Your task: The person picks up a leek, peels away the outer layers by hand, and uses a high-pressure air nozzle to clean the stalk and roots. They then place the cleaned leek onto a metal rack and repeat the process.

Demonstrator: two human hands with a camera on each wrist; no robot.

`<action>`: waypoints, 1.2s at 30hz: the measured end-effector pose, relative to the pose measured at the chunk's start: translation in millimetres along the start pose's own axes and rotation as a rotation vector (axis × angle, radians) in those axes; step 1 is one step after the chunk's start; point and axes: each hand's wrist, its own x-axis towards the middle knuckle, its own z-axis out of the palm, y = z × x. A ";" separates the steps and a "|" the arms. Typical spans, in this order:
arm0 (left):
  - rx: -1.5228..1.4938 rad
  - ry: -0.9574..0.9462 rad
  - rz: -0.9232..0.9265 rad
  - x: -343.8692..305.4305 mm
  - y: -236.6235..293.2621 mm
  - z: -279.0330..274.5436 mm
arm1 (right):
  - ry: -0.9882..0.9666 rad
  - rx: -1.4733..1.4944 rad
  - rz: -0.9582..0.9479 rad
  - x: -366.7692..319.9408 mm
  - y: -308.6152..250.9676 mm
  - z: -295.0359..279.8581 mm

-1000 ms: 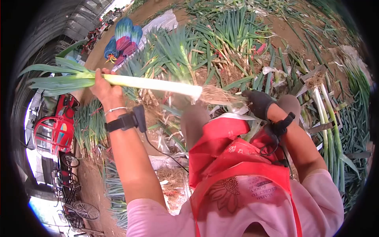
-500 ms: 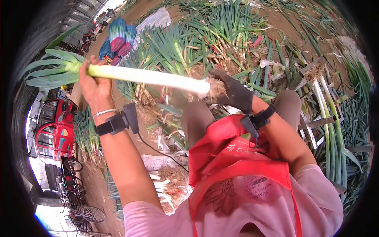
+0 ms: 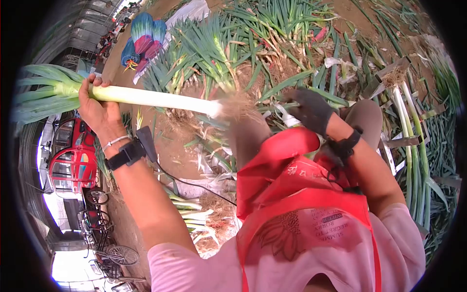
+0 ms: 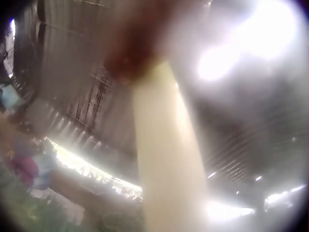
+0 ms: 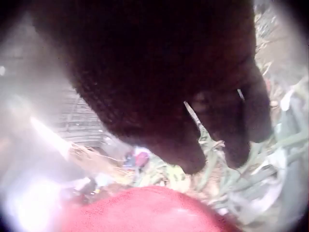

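My bare left hand (image 3: pixel 101 111) grips a thick leek (image 3: pixel 155 99) just below its green leaves. The leek lies nearly level, its blurred roots (image 3: pixel 239 106) toward the right. In the left wrist view its pale shaft (image 4: pixel 169 150) runs down from the blurred hand (image 4: pixel 137 43). My right hand (image 3: pixel 312 113), in a dark glove, is to the right of the roots, apart from them, over my knees. Seen from the right wrist, the dark fingers (image 5: pixel 227 140) hang slightly spread, with strips of leaf visible between and below them.
Piles of leeks (image 3: pixel 204 53) cover the ground ahead. Two long leeks (image 3: pixel 406 131) lie across a metal frame at right. Trimmed leeks (image 3: pixel 194 216) lie near my left elbow. Blue and pink bundles (image 3: pixel 143 41) stand back left; a red vehicle (image 3: pixel 75 160) and bicycles are at far left.
My right hand went onto the roots, then came off them to the right. The left hand has carried the leek left, and the root end now looks blurred and spread.
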 end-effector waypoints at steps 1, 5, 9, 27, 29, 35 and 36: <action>0.003 0.000 -0.014 -8.2 -7.3 5.0 | 0.075 0.068 -0.204 16.3 -30.3 -6.6; 0.009 0.079 0.054 -50.9 -37.6 36.4 | -0.026 0.227 0.126 48.3 -76.7 26.2; 0.001 0.079 0.049 -74.0 -53.4 33.3 | -0.198 0.276 0.413 52.4 -69.9 58.9; -0.386 -0.163 -0.093 -107.3 -55.6 -28.1 | 0.015 0.207 0.029 28.8 -59.0 87.2; -0.406 -0.157 -0.100 -108.3 -55.7 -30.7 | -0.133 0.200 -0.077 30.8 -56.6 89.0; -0.129 0.184 -0.149 -117.4 -28.4 -30.9 | -0.040 0.089 0.003 26.5 -61.7 104.0; -0.127 0.184 -0.153 -123.0 -25.9 -31.6 | -0.040 0.091 0.007 27.2 -61.6 107.3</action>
